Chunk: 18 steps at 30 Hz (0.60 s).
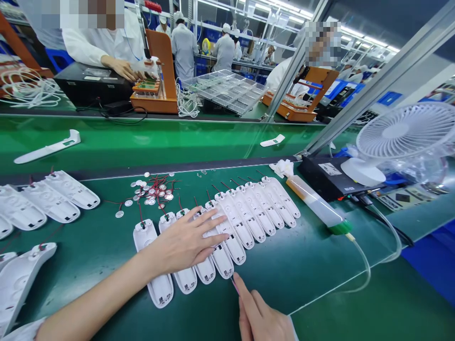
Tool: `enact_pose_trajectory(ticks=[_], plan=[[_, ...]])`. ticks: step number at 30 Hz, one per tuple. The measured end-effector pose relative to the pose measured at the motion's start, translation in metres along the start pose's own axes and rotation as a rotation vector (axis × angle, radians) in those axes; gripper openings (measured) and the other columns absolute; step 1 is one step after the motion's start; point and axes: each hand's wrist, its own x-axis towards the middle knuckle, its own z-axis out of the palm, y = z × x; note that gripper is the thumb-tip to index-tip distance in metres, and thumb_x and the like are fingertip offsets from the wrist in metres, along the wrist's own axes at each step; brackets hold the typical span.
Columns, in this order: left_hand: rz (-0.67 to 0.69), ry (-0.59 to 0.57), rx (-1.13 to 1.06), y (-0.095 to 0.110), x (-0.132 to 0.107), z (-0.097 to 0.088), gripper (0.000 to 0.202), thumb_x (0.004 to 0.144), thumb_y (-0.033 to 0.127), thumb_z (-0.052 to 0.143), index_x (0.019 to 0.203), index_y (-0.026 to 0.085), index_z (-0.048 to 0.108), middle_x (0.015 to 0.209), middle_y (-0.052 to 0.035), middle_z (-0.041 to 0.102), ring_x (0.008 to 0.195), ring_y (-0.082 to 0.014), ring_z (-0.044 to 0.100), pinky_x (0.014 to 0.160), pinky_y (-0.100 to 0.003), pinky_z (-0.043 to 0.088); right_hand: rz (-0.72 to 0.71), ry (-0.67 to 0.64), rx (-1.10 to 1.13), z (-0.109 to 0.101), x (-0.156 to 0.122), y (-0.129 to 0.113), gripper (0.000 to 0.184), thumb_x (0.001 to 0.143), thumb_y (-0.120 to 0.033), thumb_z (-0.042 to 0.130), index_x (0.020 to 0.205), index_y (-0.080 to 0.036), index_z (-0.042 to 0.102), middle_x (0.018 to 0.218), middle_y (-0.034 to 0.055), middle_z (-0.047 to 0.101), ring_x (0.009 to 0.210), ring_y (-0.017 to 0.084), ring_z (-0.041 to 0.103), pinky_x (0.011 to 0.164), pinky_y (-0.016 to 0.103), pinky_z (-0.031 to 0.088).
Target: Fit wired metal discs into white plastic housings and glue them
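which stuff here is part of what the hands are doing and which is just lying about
In hand: left hand flat on the row of white housings; right hand at its near end; wired metal discs behind.
Lying about: glue tube, desk fan, black box, white part on the conveyor.

White plastic shells (249, 213) under the left hand (188, 241), dark green desk (302, 270) beneath, red wires (156, 182) with silver discs (142, 189) beyond that hand, yellowish tube (313, 201) with green cap (340, 228) to its right, white fan (408, 132)
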Motion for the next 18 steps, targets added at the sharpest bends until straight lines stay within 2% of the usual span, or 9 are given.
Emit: enact_pose_trajectory(ticks=[5,11,18], plan=[[-0.005,0.000,-0.007,0.0007,0.0005,0.0004,0.036,0.095,0.036,0.032,0.130,0.034,0.039,0.144,0.0010,0.031,0.133,-0.0228,0.025,0.106,-0.047,0.022,-0.097,-0.041,-0.137,0.0041,-0.0044,-0.0011,0.040,0.088,-0.005,0.026,0.117,-0.001,0.052,0.054,-0.0011,0.046,0.034,0.006,0.042,0.031,0.015,0.030],[0.002,0.018,-0.010,0.0005,0.0003,0.0013,0.035,0.094,0.035,0.033,0.129,0.033,0.040,0.143,-0.0004,0.032,0.132,-0.0234,0.027,0.105,-0.047,0.021,-0.096,-0.047,-0.126,0.0051,-0.0060,-0.0034,0.040,0.090,-0.018,0.038,0.128,-0.005,0.045,0.056,-0.0010,0.048,0.039,0.008,0.044,0.033,0.014,0.032],[0.006,0.005,-0.006,0.0004,-0.0004,0.0022,0.036,0.095,0.035,0.031,0.129,0.033,0.039,0.144,-0.0004,0.031,0.132,-0.0236,0.026,0.104,-0.048,0.021,-0.169,-0.123,-0.208,-0.0022,0.0028,-0.0038,0.044,0.082,-0.009,0.037,0.123,0.003,0.046,0.057,-0.0007,0.047,0.039,0.009,0.043,0.031,0.018,0.028]])
